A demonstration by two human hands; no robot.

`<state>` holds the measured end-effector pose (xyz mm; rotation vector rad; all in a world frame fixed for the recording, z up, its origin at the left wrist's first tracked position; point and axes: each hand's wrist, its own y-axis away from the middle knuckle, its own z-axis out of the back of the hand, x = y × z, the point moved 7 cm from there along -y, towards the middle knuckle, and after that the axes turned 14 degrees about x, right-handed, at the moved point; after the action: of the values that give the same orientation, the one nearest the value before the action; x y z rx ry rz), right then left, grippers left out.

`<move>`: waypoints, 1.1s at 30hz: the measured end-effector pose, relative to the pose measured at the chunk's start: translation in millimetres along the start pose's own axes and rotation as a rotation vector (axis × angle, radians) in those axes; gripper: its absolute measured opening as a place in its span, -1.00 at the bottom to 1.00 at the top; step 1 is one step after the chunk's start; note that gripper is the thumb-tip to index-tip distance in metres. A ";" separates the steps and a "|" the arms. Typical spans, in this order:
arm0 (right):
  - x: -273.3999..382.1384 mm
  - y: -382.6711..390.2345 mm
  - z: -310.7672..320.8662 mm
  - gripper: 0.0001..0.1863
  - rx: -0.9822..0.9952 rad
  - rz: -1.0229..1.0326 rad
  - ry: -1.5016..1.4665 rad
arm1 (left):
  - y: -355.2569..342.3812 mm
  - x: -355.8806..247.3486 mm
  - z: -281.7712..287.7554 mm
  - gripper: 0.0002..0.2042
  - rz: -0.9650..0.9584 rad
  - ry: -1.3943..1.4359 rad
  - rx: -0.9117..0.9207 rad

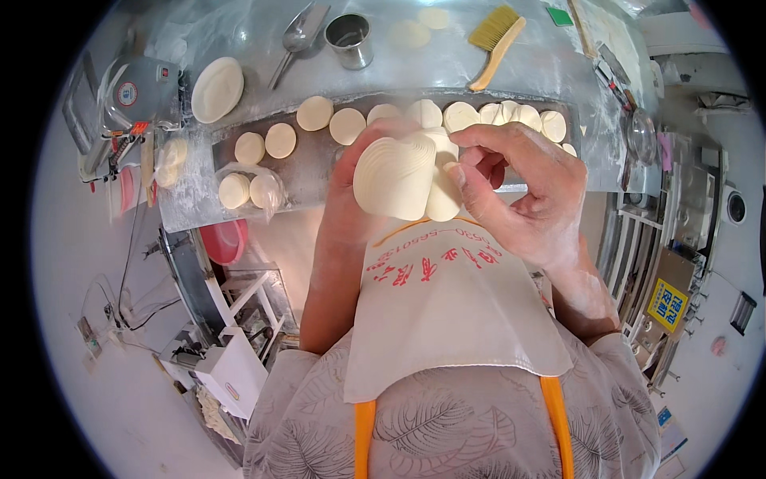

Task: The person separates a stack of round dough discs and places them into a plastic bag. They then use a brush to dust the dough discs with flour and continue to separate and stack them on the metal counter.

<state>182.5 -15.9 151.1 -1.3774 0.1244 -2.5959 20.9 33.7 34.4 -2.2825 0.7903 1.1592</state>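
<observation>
While the left hand (351,160) grips a dough stack (395,184) from its far left side, the right hand (531,184) meets it from the other, thumb and forefinger at the right edge. Whether those fingertips are closed on a sheet, I cannot tell. The hands are close together, with the stack between them, held up in front of the apron (455,319) and over the near edge of the metal surface (423,73). Its many thin layers show along the upper rim, and it bends into two lobes, the left one broader.

Beyond the hands, pale rounds (315,113) run in an uneven row across a darker strip of the surface. Two more at the left lie by a clear bag (273,191). Farther back are a white bowl (217,89), a scoop (305,30), a metal cup (349,44) and a brush (496,48) with a wooden handle. A pink basin (226,242) sits below, at the left.
</observation>
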 end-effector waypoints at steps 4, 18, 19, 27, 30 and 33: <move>0.8 -1.6 -5.0 -0.76 -0.021 0.017 0.054 | 4.9 2.9 4.0 -0.61 -0.034 0.058 0.027; -15.4 -3.1 -10.0 -0.84 -0.018 -0.073 -0.027 | 6.5 7.7 10.4 -0.57 -0.041 0.159 0.075; -14.9 -3.4 -10.0 -0.84 -0.018 -0.075 -0.037 | 6.7 8.1 10.7 -0.57 -0.040 0.170 0.070; -14.0 -4.8 -11.5 -0.85 -0.028 -0.061 -0.016 | 9.7 11.3 16.4 -0.58 -0.054 0.141 0.053; -8.2 -6.4 -12.5 -0.84 0.024 -0.075 -0.029 | 11.3 11.4 17.0 -0.57 -0.033 0.146 0.038; -21.4 -2.4 -16.1 -0.80 -0.001 -0.126 -0.158 | 11.1 11.7 18.7 -0.55 -0.023 0.128 0.033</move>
<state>180.6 -9.3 125.1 -1.6339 0.0159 -2.5718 8.5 33.9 13.1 -2.3508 0.8223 0.9901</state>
